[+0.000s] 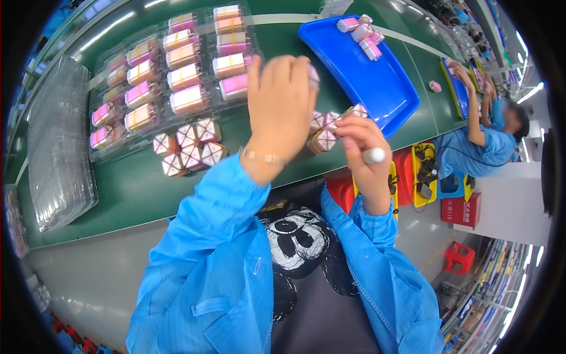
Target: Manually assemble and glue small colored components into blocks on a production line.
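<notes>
The green tabletop (pixel 147 192) stretches across the view, its near edge running past the person's waist. Toward its far left part lies a clear plastic tray (pixel 127 147) filled with rows of pink, white and peach-toned banded blocks (pixel 187 76), thin yellow bands around many of them. A tall stack of clear empty trays (pixel 62 147) stands by the tabletop's left end. Right of the middle, a blue tray (pixel 377 88) reaches slantwise close to the near edge; a handful of pink-and-white loose blocks (pixel 368 38) lie at its far end. Farther right, a co-worker (pixel 486 141) in blue reaches over another tray at the tabletop.

The person's left hand (pixel 280 103) is over the tabletop between the clear tray's near right corner and the blue tray, back upward, fingers bent around a pink-and-white held block (pixel 313 76), blurred and partly hidden. The right hand (pixel 367 153) is by the blue tray's near left corner, fingers curled about a white cylinder (pixel 374 156), seen mainly end-on. Its fingertips are at a small right-hand cluster (pixel 322 141) of cross-marked blocks; whether they touch cannot be told.

A left-hand cluster (pixel 190 147) of six similar blocks sits near the near edge, below the clear tray. One stray block (pixel 434 87) lies right of the blue tray.
</notes>
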Demonstrator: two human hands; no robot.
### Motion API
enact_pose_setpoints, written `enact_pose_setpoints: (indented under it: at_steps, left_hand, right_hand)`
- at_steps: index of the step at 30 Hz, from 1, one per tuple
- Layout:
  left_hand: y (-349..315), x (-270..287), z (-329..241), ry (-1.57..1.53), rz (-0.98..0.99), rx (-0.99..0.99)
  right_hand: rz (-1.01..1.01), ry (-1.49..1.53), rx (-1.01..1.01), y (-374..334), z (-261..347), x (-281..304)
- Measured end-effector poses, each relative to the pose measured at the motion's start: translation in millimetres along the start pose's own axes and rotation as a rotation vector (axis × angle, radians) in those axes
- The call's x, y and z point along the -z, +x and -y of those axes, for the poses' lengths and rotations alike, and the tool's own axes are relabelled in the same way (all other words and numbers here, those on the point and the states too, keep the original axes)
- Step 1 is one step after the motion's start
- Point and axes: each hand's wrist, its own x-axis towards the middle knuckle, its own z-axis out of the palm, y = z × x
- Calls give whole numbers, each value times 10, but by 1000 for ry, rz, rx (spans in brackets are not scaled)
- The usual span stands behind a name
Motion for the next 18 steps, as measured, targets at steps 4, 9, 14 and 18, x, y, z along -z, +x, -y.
enact_pose_setpoints:
  at_steps: [4,9,14,18]
  left_hand:
    - [-437,586,-110,-314,278,53]
    - [-920,650,98,-386,437,199]
    - [-1159,419,323,-679,361,309]
    - [-1207,388,378,-704,375,284]
  right_hand:
    - [-151,449,57,36,68,-93]
    - [-93,975,125,212,137,-347]
    - [125,909,51,274,173,-658]
    - [268,879,-15,257,172,-776]
